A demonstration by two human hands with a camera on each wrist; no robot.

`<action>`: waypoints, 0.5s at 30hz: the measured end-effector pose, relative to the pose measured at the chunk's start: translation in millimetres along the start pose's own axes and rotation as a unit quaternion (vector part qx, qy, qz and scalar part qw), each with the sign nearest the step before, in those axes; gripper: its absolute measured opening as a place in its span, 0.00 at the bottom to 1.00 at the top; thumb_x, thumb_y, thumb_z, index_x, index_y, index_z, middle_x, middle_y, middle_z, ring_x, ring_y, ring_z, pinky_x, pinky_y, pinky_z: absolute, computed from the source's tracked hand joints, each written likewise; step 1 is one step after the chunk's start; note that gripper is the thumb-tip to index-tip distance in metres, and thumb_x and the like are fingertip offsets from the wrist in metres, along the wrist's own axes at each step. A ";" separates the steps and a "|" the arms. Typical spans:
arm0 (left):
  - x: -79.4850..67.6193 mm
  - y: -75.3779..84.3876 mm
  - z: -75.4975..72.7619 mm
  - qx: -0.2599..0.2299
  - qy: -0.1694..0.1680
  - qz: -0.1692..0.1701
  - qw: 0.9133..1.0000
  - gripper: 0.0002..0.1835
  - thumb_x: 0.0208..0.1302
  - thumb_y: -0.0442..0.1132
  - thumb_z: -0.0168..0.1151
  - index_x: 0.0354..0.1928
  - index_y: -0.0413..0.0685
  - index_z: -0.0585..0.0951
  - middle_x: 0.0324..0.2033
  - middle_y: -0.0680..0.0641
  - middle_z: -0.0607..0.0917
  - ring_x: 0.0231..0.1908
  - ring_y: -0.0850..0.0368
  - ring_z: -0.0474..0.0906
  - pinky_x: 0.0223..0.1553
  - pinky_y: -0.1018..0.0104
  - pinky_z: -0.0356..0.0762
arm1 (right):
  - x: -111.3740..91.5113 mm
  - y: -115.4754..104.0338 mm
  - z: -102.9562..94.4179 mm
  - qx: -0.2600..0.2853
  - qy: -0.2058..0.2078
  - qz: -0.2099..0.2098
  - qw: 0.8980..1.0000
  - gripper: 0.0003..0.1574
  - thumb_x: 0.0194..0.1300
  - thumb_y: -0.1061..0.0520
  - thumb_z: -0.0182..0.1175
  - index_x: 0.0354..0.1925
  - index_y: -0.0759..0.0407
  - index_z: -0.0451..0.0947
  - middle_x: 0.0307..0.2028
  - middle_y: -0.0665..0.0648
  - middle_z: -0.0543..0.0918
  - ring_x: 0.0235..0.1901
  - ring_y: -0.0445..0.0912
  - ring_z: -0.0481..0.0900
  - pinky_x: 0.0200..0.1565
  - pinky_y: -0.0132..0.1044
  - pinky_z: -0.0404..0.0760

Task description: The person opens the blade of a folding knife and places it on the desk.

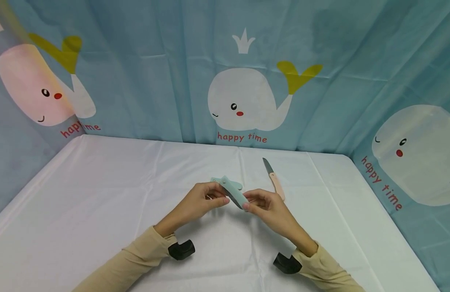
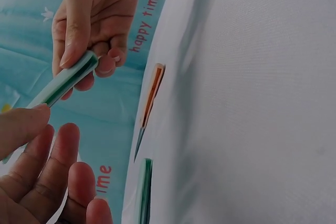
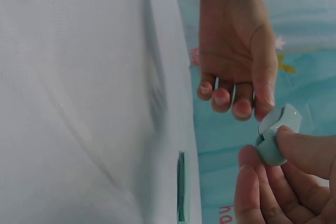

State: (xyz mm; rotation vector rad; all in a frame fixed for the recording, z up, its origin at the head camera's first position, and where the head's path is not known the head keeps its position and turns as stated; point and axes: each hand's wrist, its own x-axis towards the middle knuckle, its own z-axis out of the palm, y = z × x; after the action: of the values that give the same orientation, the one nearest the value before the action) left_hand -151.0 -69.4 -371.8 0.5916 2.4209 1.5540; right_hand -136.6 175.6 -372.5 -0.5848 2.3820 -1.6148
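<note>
A mint-green folding knife (image 1: 236, 194) is held up over the table between both hands, with its grey blade partly visible along the handle. At its upper pivot end, my left hand (image 1: 199, 202) pinches it. The lower end is gripped by my right hand (image 1: 271, 211), with the thumb pressing on the handle in the right wrist view. Behind them a second mint-green knife (image 1: 238, 185) lies on the cloth, partly covered by the held one. Just beyond the right hand lies a peach-handled knife (image 1: 277, 185), its blade unfolded and pointing to the back.
A white cloth (image 1: 101, 194) with creases covers the table. Light-blue curtains (image 1: 152, 93) printed with whales and lettering stand at the back and both sides. Each sleeve cuff carries a black wrist device (image 1: 182, 250).
</note>
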 end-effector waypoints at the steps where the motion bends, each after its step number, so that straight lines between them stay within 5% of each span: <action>1: 0.0 -0.3 0.7 -0.002 -0.003 0.001 1.000 0.09 0.66 0.45 0.65 0.42 0.49 0.84 0.36 0.46 0.88 0.38 0.59 0.80 0.42 0.63 0.77 | 0.0 0.2 1.0 0.002 0.002 0.001 1.000 0.20 0.68 0.55 0.63 0.55 0.64 0.78 0.44 0.63 0.86 0.42 0.59 0.86 0.43 0.36 0.84; 15: -0.6 -2.7 9.7 -0.027 -0.031 -0.011 0.999 0.10 0.68 0.45 0.64 0.39 0.45 0.85 0.34 0.44 0.89 0.39 0.49 0.86 0.41 0.66 0.76 | -1.3 1.3 10.3 0.029 -0.006 0.016 0.999 0.21 0.68 0.54 0.63 0.55 0.63 0.77 0.46 0.64 0.85 0.45 0.56 0.87 0.46 0.34 0.82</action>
State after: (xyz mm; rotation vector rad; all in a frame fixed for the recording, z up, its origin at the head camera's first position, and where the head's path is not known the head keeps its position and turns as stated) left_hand -147.4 -62.7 -378.4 0.5929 2.3259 1.5632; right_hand -131.7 167.9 -377.7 -0.5418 2.3145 -1.6568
